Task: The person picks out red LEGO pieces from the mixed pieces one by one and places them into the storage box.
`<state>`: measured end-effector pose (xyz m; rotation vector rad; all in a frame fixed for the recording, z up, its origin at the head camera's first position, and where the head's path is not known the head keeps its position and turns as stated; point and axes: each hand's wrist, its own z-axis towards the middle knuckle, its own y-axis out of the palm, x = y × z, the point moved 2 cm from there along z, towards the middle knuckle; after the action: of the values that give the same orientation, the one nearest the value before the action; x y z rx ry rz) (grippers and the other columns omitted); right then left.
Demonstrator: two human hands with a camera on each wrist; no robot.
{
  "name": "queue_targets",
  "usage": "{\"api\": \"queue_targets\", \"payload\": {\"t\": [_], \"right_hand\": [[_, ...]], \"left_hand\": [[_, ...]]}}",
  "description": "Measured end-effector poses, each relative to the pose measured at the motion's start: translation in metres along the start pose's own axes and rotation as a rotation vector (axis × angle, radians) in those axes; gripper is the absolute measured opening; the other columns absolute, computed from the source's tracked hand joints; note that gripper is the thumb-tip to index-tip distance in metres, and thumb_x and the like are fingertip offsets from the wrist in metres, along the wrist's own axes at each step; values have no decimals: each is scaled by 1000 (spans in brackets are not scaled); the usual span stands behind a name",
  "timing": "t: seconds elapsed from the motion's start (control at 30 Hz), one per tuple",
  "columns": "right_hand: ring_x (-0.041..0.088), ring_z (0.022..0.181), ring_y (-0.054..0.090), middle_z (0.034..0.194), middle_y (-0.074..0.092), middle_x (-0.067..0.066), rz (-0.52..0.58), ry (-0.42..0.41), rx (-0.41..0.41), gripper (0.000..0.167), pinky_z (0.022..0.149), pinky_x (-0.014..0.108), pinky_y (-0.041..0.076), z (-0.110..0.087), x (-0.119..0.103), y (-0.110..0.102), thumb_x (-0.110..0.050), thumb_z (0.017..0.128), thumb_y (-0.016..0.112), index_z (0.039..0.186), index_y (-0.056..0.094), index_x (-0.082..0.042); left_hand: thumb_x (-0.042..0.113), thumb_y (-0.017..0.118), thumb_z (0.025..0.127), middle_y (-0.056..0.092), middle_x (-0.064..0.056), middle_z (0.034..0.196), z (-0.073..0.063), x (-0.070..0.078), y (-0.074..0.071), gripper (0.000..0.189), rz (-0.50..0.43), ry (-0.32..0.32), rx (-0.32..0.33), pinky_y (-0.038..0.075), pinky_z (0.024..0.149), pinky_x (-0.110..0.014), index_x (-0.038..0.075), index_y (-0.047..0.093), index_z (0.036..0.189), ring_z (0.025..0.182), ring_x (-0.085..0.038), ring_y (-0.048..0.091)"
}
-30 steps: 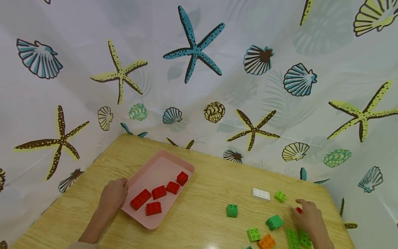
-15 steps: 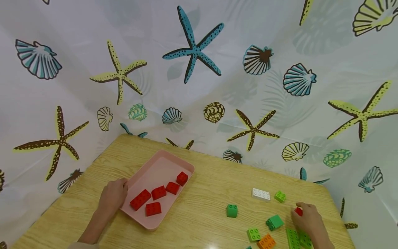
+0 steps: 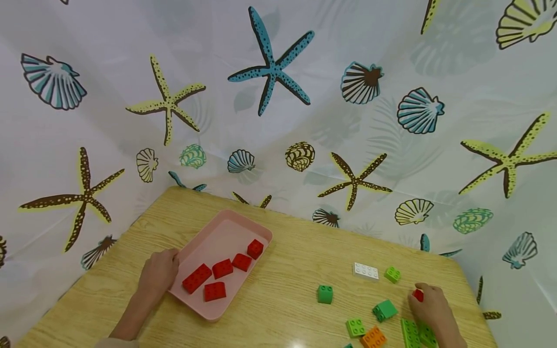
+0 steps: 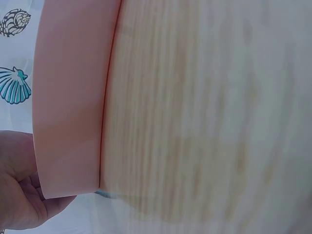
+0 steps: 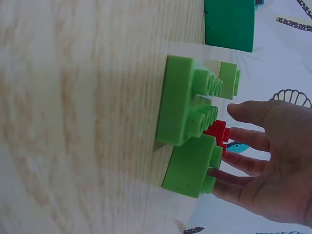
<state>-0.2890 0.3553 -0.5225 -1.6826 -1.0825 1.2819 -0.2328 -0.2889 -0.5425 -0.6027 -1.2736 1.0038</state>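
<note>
My left hand (image 3: 158, 271) grips the near left rim of a pink tray (image 3: 197, 239); in the left wrist view its fingers curl at the end of the tray's wall (image 4: 70, 107). Several red toy bricks (image 3: 197, 278) lie inside the tray. Far to the right, my right hand (image 3: 431, 305) has thumb and fingertips around a small red toy brick (image 3: 417, 295), most of which it hides from above. In the right wrist view that brick (image 5: 217, 130) shows partly behind two green bricks (image 5: 190, 165), with the fingertips right at its studs.
Left of the right hand lie a white brick (image 3: 366, 271), a small lime brick (image 3: 392, 274), dark green bricks (image 3: 325, 294) and an orange brick (image 3: 373, 337). Light green bricks (image 3: 410, 332) sit below the right wrist. A shell-patterned curtain (image 3: 278, 121) rises behind the wooden table (image 3: 287, 275).
The right hand's spread fingers have come down and closed in around the red brick, then stayed there. The left hand and the tray have not moved.
</note>
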Motion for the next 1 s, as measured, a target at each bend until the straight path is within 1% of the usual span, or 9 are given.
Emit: {"api": "queue_targets", "payload": {"t": [0.2,0.27,0.33,0.43,0.5,0.77,1.0], "right_hand": [[60,111,44,128,30,50,-2,-21,15,54,87,60,46,0,1,1,-16,98,58,131,39,22],[61,113,42,129,28,50,-2,-25,22,55,88,61,45,1,2,2,-16,97,59,132,39,21],[62,114,41,130,28,50,-7,-30,27,54,89,62,45,1,3,2,-15,97,59,131,39,22],[61,113,42,129,31,49,-21,-28,35,53,89,62,44,2,5,4,-14,96,61,130,41,22],[60,112,43,127,33,48,-34,-31,39,52,89,62,44,4,6,4,-13,96,62,128,42,23],[56,109,48,121,42,46,-73,-41,34,50,88,60,45,8,9,5,-13,95,63,124,46,23],[52,103,52,114,49,43,-66,-38,21,49,84,57,47,9,11,5,-13,94,62,123,46,23]], "left_hand": [[-1,58,94,56,-4,64,0,0,0,11,-3,-13,-11,44,48,-37,-2,69,93,54,-20,51],[-1,58,94,55,-4,63,0,0,0,11,-2,-13,-7,44,48,-37,-1,68,91,54,-19,50],[-1,57,94,53,-3,61,0,0,1,12,-2,-10,-2,43,47,-36,1,66,85,53,-19,49],[-1,57,94,48,-1,59,1,0,1,19,-1,-3,4,41,46,-34,5,60,77,52,-18,47],[-1,57,94,47,-1,58,1,0,1,22,0,0,5,40,46,-34,7,58,74,51,-18,46],[-1,56,95,48,-1,58,2,-1,1,21,0,-11,-12,40,47,-34,6,59,75,52,-18,47],[0,57,95,49,-2,59,0,0,0,21,10,-13,-19,41,48,-35,6,59,75,53,-19,48]]}}
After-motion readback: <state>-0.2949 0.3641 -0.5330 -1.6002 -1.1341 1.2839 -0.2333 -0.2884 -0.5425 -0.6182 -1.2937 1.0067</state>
